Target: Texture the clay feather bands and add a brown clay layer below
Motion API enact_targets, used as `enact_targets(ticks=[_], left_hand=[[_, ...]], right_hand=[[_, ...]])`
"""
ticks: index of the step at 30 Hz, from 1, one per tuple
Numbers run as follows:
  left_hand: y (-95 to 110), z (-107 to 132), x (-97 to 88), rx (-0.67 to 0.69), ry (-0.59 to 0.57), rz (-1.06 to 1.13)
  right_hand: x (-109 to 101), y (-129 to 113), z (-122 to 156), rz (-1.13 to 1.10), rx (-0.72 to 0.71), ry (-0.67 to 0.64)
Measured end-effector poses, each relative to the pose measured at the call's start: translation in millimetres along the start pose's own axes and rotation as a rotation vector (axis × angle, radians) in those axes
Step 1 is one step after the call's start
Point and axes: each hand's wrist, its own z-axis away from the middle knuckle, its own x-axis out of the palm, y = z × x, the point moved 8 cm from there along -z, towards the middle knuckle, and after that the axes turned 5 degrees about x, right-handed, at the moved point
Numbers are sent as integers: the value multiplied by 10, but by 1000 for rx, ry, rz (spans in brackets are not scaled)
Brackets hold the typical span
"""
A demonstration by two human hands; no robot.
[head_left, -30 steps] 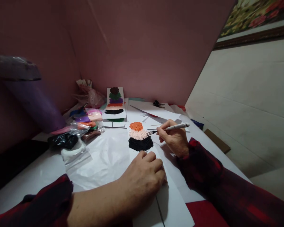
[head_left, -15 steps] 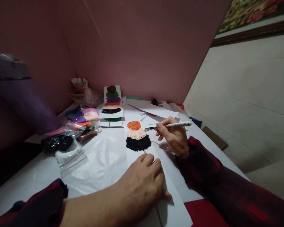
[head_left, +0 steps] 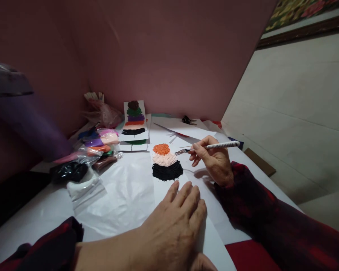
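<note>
Left hand, fingers flat and close together, pins the paper strip steady at 6 o'clock of the clay layers; right hand pinches the tool, tip at their 3 o'clock.

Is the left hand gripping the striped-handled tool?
No: the left hand lies open and flat on the white paper strip, while the right hand holds the tool.

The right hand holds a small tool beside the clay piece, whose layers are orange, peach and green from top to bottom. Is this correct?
Not quite: the head view shows the bottom layer of the clay piece is black, not green. The right hand does hold the small tool beside it, with orange and peach above.
</note>
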Motion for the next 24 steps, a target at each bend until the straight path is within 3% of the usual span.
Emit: enact_targets(ticks=[10, 15, 21, 24], left_hand=[[27, -6, -133, -38, -232, 113], [24, -6, -166, -30, -182, 118], [-1, -9, -90, -13, -175, 78], [-8, -29, -117, 3, -94, 47]], right_hand=[[30, 256, -45, -264, 218, 55], [46, 276, -36, -284, 250, 54], [183, 292, 38, -205, 292, -66], [237, 289, 60, -206, 277, -126]])
